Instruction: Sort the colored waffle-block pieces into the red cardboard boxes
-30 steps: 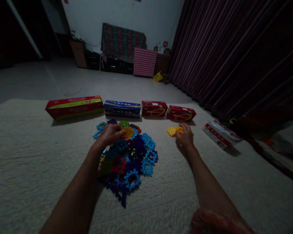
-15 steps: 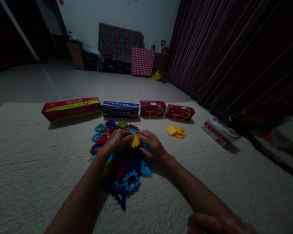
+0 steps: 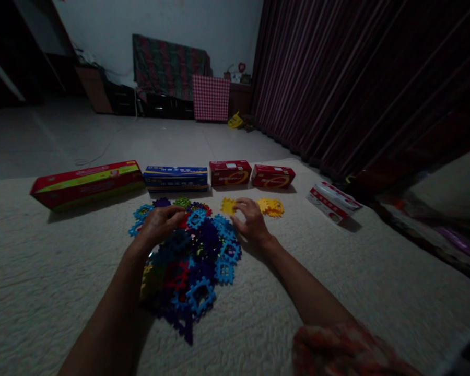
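A heap of toothed plastic building pieces [image 3: 207, 237], mostly purple and blue with some red and green, lies on the pale quilted cover. In my right hand [image 3: 251, 222] is a yellow toothed piece [image 3: 227, 206], pinched between thumb and fingers just beyond the heap's right side. Right of that hand, several other yellow pieces [image 3: 274, 207] lie together in a small group. My left hand [image 3: 160, 224] hovers over the heap's left part, thumb and fingers pointing right; whether anything sits under the fingers is hidden.
Across the back stand a long red and green box [image 3: 90, 185], a blue box [image 3: 176, 179] and two red boxes [image 3: 230, 173]. A white and red box [image 3: 332, 202] is at the right. Beyond lie the tiled floor and a dark curtain [image 3: 305, 78].
My right hand has carried the yellow piece from above the heap rightward, towards the other yellow pieces. My left hand has let go of it and drawn left. The view has shifted slightly right.
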Available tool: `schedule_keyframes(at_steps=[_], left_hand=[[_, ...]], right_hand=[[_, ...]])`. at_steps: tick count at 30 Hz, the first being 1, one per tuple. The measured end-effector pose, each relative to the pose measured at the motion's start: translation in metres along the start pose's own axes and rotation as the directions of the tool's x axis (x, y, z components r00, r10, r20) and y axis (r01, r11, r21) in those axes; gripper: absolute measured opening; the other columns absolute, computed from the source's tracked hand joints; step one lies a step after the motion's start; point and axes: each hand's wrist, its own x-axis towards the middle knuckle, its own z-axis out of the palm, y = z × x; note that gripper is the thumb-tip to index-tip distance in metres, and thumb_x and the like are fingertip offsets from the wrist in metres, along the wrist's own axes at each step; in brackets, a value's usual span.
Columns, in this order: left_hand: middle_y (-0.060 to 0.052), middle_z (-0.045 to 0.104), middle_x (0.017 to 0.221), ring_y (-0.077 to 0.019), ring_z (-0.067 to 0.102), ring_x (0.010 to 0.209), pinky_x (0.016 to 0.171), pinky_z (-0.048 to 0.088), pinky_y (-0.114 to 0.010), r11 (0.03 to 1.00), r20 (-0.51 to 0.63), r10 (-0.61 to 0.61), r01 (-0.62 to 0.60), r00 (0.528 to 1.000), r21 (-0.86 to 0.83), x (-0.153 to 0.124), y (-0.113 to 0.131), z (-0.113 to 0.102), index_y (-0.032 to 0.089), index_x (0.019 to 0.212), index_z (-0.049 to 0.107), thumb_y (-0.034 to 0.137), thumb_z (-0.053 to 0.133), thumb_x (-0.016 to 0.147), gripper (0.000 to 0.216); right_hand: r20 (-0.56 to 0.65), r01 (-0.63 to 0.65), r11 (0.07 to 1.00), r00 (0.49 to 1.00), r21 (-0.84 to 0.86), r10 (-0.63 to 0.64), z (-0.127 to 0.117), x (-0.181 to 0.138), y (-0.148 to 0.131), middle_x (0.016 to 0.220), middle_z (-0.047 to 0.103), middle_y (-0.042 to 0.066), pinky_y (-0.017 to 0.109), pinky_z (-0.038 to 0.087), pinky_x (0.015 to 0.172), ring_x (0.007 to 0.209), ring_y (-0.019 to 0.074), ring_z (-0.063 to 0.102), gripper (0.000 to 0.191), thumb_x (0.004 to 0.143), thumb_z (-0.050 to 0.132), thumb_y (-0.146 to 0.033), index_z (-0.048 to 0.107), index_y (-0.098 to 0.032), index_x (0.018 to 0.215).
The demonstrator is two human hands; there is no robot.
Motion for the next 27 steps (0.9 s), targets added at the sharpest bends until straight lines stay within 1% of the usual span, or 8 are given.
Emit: schedule_keyframes(at_steps=[3, 7, 9, 12, 16, 20, 24, 27], left_hand=[[-0.004, 0.077, 0.082, -0.0261, 0.069, 0.079, 0.062, 0.05, -0.027, 0.997, -0.047, -0.082, 0.082, 0.996, -0.001, -0.001, -0.007, -0.013, 0.02, 0.093, 0.079, 0.051, 0.058, 0.071, 0.043], [-0.004, 0.077, 0.08, -0.0234, 0.068, 0.075, 0.057, 0.048, -0.024, 0.993, -0.052, -0.117, 0.119, 0.992, 0.024, -0.001, -0.013, -0.016, 0.019, 0.094, 0.079, 0.048, 0.058, 0.072, 0.042], [-0.004, 0.077, 0.082, -0.0218, 0.068, 0.073, 0.058, 0.048, -0.023, 0.992, -0.05, -0.111, 0.114, 0.993, 0.046, 0.0, -0.015, -0.014, 0.019, 0.098, 0.079, 0.045, 0.058, 0.074, 0.042], [-0.004, 0.078, 0.082, -0.0206, 0.068, 0.072, 0.063, 0.051, -0.025, 0.994, -0.072, -0.096, 0.1, 0.993, 0.053, 0.002, -0.02, -0.012, 0.019, 0.105, 0.079, 0.039, 0.057, 0.078, 0.04], [-0.002, 0.079, 0.084, -0.0198, 0.071, 0.076, 0.073, 0.055, -0.026, 0.994, -0.139, -0.067, 0.079, 0.988, 0.081, -0.004, -0.032, -0.014, 0.021, 0.099, 0.081, 0.026, 0.056, 0.08, 0.032], [-0.001, 0.08, 0.09, -0.0205, 0.073, 0.084, 0.083, 0.056, -0.028, 0.993, -0.257, 0.013, 0.019, 0.966, 0.121, -0.03, -0.047, -0.013, 0.023, 0.091, 0.081, 0.019, 0.058, 0.08, 0.027], [-0.003, 0.08, 0.095, -0.0206, 0.073, 0.091, 0.088, 0.056, -0.031, 0.995, -0.363, 0.088, -0.068, 0.928, 0.068, -0.065, -0.061, -0.009, 0.021, 0.094, 0.08, 0.014, 0.054, 0.083, 0.03], [-0.005, 0.079, 0.095, -0.0214, 0.072, 0.092, 0.087, 0.056, -0.033, 0.994, -0.372, 0.114, -0.103, 0.921, 0.049, -0.085, -0.072, -0.006, 0.017, 0.094, 0.079, 0.008, 0.052, 0.08, 0.032]], right_hand=[[-0.14, -0.227, 0.969, 0.967, -0.094, 0.213, -0.009, -0.002, 0.041, 0.116, 0.064, 0.015, 0.049, 0.045, 0.101, 0.112, 0.0294, 0.059, 0.02, 0.083, 0.062, -0.026, 0.068, -0.019, 0.1], [-0.264, -0.41, 0.893, 0.896, -0.185, 0.357, -0.017, -0.012, 0.076, 0.119, 0.064, 0.017, 0.054, 0.041, 0.105, 0.114, 0.0315, 0.058, 0.023, 0.081, 0.06, -0.026, 0.068, -0.017, 0.1], [-0.292, -0.443, 0.872, 0.879, -0.207, 0.377, -0.018, -0.015, 0.081, 0.125, 0.062, 0.019, 0.058, 0.04, 0.105, 0.119, 0.0337, 0.056, 0.027, 0.079, 0.059, -0.026, 0.067, -0.016, 0.103], [-0.291, -0.366, 0.91, 0.907, -0.193, 0.303, -0.014, -0.013, 0.072, 0.132, 0.06, 0.02, 0.06, 0.039, 0.106, 0.125, 0.0357, 0.053, 0.032, 0.078, 0.06, -0.027, 0.067, -0.016, 0.107], [-0.196, -0.116, 0.992, 0.975, -0.042, 0.105, -0.003, -0.007, 0.033, 0.124, 0.066, 0.017, 0.052, 0.044, 0.104, 0.12, 0.0319, 0.059, 0.025, 0.08, 0.06, -0.026, 0.067, -0.019, 0.103], [-0.044, 0.07, 0.989, 0.997, 0.131, -0.065, 0.004, -0.014, -0.028, 0.123, 0.068, 0.015, 0.05, 0.047, 0.102, 0.118, 0.03, 0.061, 0.023, 0.084, 0.059, -0.025, 0.066, -0.021, 0.105], [0.089, 0.212, 0.936, 0.966, 0.281, -0.245, 0.001, -0.03, -0.094, 0.128, 0.065, 0.014, 0.049, 0.044, 0.104, 0.123, 0.0295, 0.059, 0.025, 0.088, 0.06, -0.03, 0.064, -0.021, 0.111], [0.158, 0.304, 0.892, 0.915, 0.335, -0.371, -0.003, -0.043, -0.134, 0.132, 0.063, 0.015, 0.051, 0.039, 0.108, 0.127, 0.0305, 0.056, 0.03, 0.089, 0.06, -0.034, 0.063, -0.02, 0.116]])
